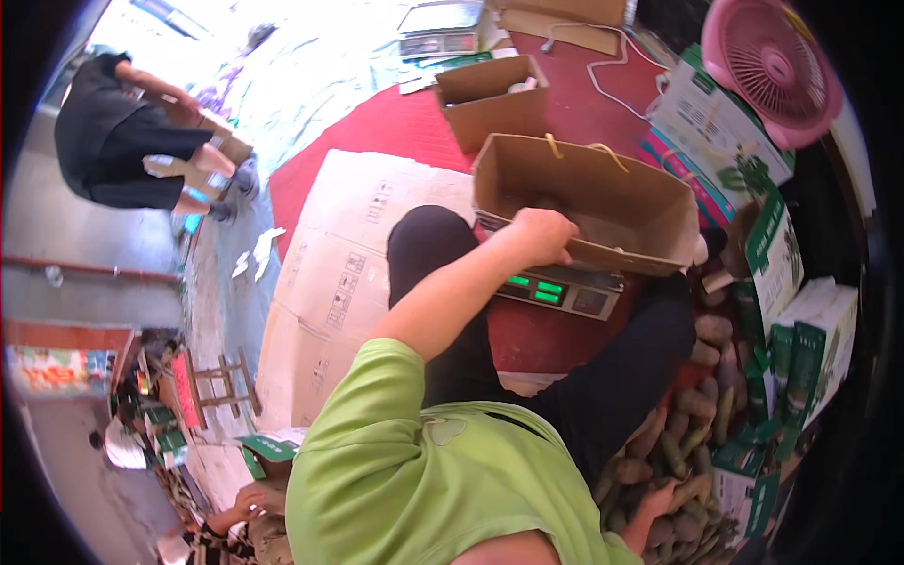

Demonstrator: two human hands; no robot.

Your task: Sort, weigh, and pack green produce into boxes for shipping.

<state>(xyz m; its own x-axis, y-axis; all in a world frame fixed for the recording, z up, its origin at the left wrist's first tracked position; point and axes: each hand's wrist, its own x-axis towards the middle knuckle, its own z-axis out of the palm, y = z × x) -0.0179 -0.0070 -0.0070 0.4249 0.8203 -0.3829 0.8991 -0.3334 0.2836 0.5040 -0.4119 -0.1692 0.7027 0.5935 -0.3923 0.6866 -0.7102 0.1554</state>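
Note:
My left hand (pixel 543 236) curls over the near rim of an open cardboard box (pixel 650 212) with yellow cord handles. The box stands on a digital scale (pixel 589 299) whose green display is lit. Shadow hides most of what lies inside the box. Low at the right, my right hand (pixel 656 501) reaches into a heap of long brown tubers (pixel 695 403). Its fingers close against one tuber (pixel 692 490), and part of the hand is hidden by the angle.
Behind the box stand a smaller cardboard box (pixel 494 104) and another scale (pixel 441 30). A pink fan (pixel 772 66) and green-white cartons (pixel 777 250) line the right. Flattened cardboard (pixel 320 273) covers the floor at left. A person (pixel 122 132) bends over far left; others sit lower left.

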